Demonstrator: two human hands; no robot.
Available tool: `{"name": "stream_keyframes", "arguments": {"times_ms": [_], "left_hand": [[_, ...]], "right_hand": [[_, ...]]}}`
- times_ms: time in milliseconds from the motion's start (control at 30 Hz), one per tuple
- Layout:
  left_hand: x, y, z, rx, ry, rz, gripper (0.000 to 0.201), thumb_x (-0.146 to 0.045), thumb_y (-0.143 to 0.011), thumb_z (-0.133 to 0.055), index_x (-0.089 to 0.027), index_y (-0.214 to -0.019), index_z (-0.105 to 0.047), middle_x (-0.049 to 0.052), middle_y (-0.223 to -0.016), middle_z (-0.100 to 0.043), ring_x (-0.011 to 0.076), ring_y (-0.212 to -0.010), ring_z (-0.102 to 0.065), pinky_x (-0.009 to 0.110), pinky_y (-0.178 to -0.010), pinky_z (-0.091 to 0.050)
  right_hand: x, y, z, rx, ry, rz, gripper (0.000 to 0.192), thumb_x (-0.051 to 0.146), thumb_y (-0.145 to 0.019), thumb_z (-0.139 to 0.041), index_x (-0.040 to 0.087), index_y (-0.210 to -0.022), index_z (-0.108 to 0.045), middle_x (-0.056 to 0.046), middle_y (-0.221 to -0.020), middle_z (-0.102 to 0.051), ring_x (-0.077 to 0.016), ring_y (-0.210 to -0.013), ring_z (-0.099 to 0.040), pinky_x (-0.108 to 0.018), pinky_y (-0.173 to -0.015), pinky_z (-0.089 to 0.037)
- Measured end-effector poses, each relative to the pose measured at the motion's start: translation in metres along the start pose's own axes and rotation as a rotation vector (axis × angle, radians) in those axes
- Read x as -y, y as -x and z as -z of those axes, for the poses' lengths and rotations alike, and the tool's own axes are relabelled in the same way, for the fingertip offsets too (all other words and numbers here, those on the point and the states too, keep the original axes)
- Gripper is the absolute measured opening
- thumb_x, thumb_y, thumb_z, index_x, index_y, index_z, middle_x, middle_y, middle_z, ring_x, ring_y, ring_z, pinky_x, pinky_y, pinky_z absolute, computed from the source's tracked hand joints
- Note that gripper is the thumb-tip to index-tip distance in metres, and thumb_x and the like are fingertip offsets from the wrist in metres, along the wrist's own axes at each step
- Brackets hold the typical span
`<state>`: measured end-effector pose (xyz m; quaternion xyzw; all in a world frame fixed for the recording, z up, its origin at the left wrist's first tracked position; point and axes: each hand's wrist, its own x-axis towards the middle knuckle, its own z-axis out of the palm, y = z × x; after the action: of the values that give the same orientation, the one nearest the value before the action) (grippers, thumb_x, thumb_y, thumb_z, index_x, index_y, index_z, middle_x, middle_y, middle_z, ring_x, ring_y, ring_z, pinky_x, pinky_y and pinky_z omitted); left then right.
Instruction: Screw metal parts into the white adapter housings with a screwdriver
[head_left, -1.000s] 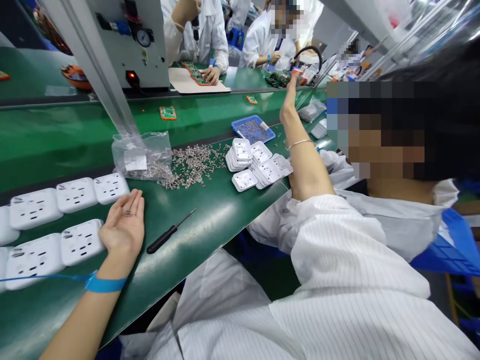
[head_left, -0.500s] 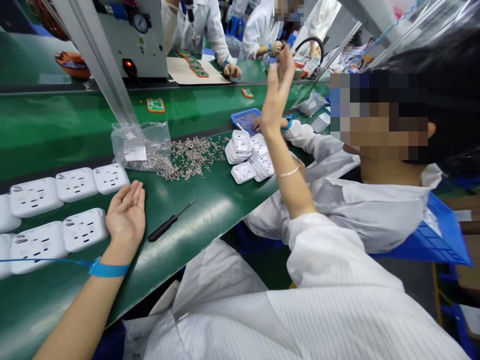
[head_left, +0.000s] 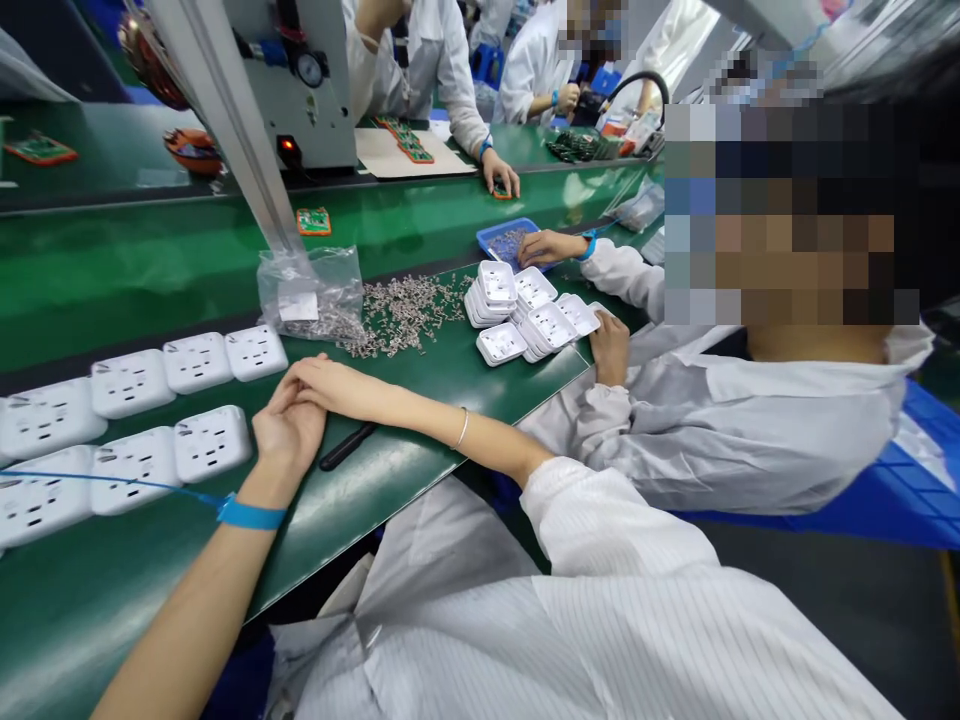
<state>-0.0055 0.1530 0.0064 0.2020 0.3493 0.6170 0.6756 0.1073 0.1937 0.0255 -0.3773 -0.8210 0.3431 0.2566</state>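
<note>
Left hand (head_left: 289, 432) is cupped palm-up just right of the white socket covers (head_left: 210, 440), right hand (head_left: 319, 375) fingertips pinched into it; small parts presumably there, unseen, are best picked singly, palm level.

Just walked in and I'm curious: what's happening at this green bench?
A person in a white coat rests the left hand palm up on the green bench, and the right hand reaches across into that palm. Whether anything lies in it is hidden. White socket covers sit in rows beside the hands, with a black screwdriver under the right forearm. Farther along lie a pile of small metal parts and a co-worker's stacked covers.
</note>
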Motion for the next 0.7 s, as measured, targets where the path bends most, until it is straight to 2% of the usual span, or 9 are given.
{"name": "stream_keyframes", "arguments": {"times_ms": [100, 167, 267, 400, 567, 700], "left_hand": [[0.002, -0.003, 0.003, 0.019, 0.027, 0.002, 0.029, -0.013, -0.084, -0.048, -0.012, -0.096, -0.074, 0.012, -0.109, -0.075, 0.0185, -0.113, -0.069, 0.029, -0.116, -0.045], [0.002, -0.003, 0.003, 0.005, 0.029, 0.001, 0.030, -0.012, -0.083, -0.052, -0.011, -0.102, -0.074, 0.012, -0.106, -0.074, 0.0169, -0.106, -0.071, 0.028, -0.113, -0.047], [0.003, -0.003, 0.002, -0.037, -0.030, 0.008, 0.033, -0.006, -0.077, -0.060, -0.013, -0.106, -0.073, 0.011, -0.109, -0.073, 0.0174, -0.109, -0.070, 0.028, -0.114, -0.047], [0.002, -0.002, 0.000, -0.025, -0.111, 0.017, 0.035, -0.002, -0.075, -0.064, -0.011, -0.107, -0.073, 0.013, -0.117, -0.072, 0.0206, -0.119, -0.068, 0.029, -0.114, -0.049], [0.001, -0.002, 0.003, -0.131, -0.177, 0.000, 0.040, 0.001, -0.075, -0.064, -0.017, -0.110, -0.071, 0.008, -0.110, -0.074, 0.0168, -0.115, -0.069, 0.029, -0.111, -0.051], [-0.001, -0.002, 0.006, -0.135, -0.167, 0.022, 0.044, 0.004, -0.073, -0.062, -0.018, -0.110, -0.072, 0.007, -0.110, -0.075, 0.0150, -0.111, -0.071, 0.026, -0.106, -0.055]], "right_hand": [[-0.010, 0.000, 0.002, -0.019, -0.050, 0.012, 0.011, 0.011, -0.089, -0.062, 0.017, -0.099, -0.060, -0.007, -0.105, -0.068, -0.0187, -0.102, -0.061, -0.033, -0.098, -0.048], [-0.013, 0.006, 0.004, -0.039, -0.059, -0.012, 0.017, 0.012, -0.088, -0.062, 0.016, -0.104, -0.060, -0.006, -0.100, -0.066, -0.0182, -0.095, -0.062, -0.032, -0.091, -0.049], [-0.015, 0.013, 0.008, -0.070, -0.037, -0.064, 0.016, 0.016, -0.088, -0.061, 0.014, -0.105, -0.061, -0.005, -0.095, -0.063, -0.0169, -0.086, -0.060, -0.029, -0.083, -0.050], [-0.016, 0.017, 0.013, -0.119, -0.026, -0.052, 0.017, 0.019, -0.095, -0.058, 0.017, -0.112, -0.061, -0.007, -0.108, -0.066, -0.0171, -0.104, -0.059, -0.029, -0.098, -0.046], [-0.015, 0.018, 0.018, -0.032, -0.070, -0.014, 0.011, 0.018, -0.096, -0.060, 0.016, -0.105, -0.065, -0.006, -0.103, -0.067, -0.0161, -0.101, -0.060, -0.028, -0.096, -0.047], [-0.017, 0.018, 0.019, 0.022, -0.114, 0.039, 0.011, 0.014, -0.096, -0.058, 0.016, -0.100, -0.068, -0.005, -0.101, -0.068, -0.0159, -0.097, -0.060, -0.029, -0.093, -0.048]]}}
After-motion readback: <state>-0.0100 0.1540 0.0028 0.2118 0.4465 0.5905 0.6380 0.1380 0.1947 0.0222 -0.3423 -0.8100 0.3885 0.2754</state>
